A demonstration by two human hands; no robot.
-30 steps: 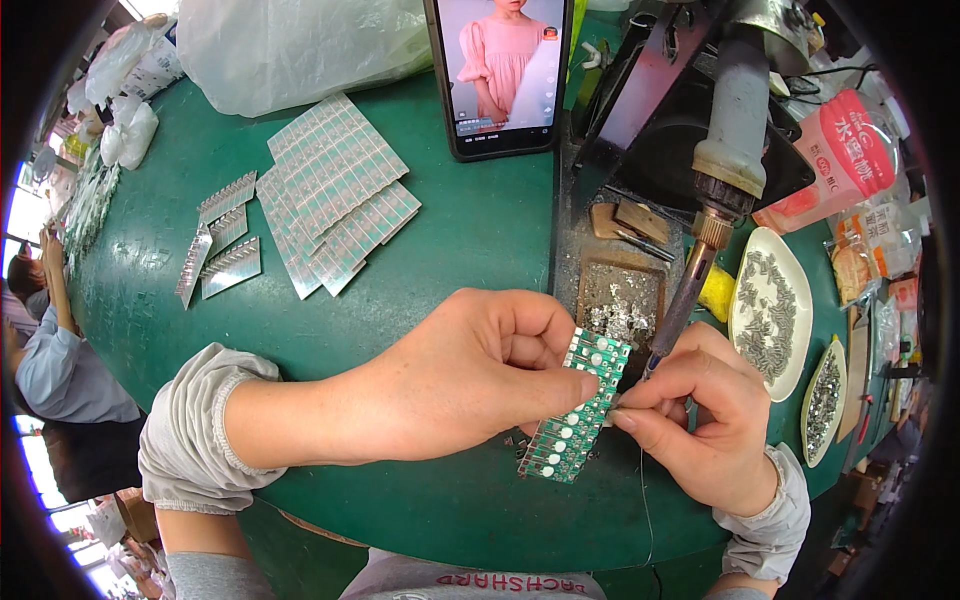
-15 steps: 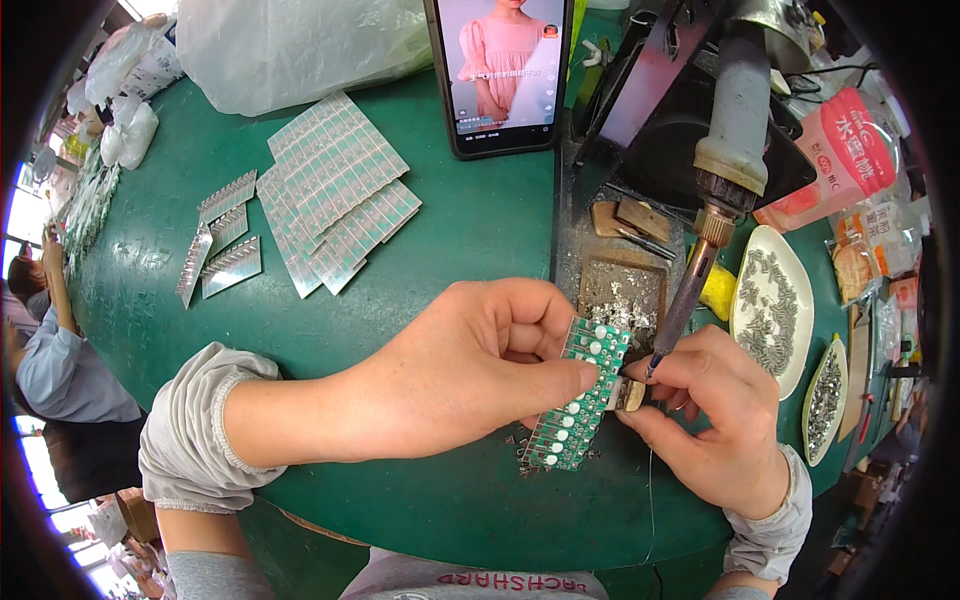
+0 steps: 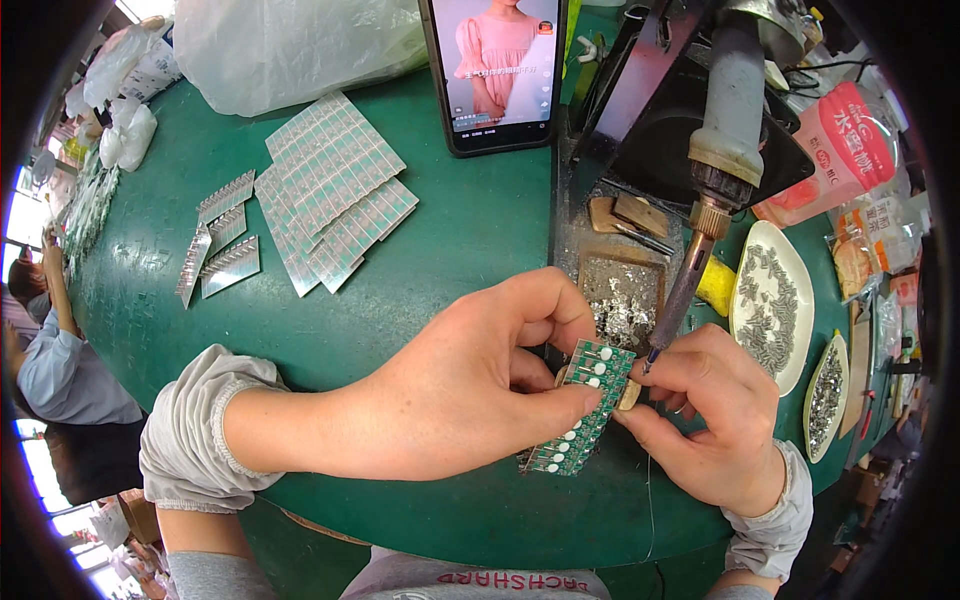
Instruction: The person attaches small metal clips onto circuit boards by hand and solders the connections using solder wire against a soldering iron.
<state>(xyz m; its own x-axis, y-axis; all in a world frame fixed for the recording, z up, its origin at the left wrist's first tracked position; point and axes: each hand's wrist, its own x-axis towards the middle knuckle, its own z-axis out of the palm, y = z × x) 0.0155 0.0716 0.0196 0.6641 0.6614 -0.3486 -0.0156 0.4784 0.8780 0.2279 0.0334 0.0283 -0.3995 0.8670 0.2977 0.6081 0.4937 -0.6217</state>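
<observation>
My left hand point(image 3: 480, 385) pinches a green circuit board point(image 3: 590, 400) between thumb and fingers, tilted, with a row of round white parts on it. A fixed soldering iron point(image 3: 690, 270) points down, its tip just beside the board's right edge and my right fingers. My right hand point(image 3: 705, 410) is closed in a pinch at that edge. Thin solder wire point(image 3: 650, 510) hangs below it and seems to run up into the fingers, whose inner side is hidden. Behind the board, a small tan block point(image 3: 629, 396) shows in part.
Stacked board panels point(image 3: 335, 180) and several cut strips point(image 3: 230, 268) lie left. A phone point(image 3: 500, 80) stands at the back. A solder-flecked tray point(image 3: 620, 290) sits behind my hands. Dishes of small metal parts, one white point(image 3: 795, 350), and a pink pouch point(image 3: 840, 150) are right. A person works far left.
The circuit board has dropped slightly and shifted a little right, its top edge now lower. My left fingers have shifted with it. My right hand stays almost in place by the iron tip.
</observation>
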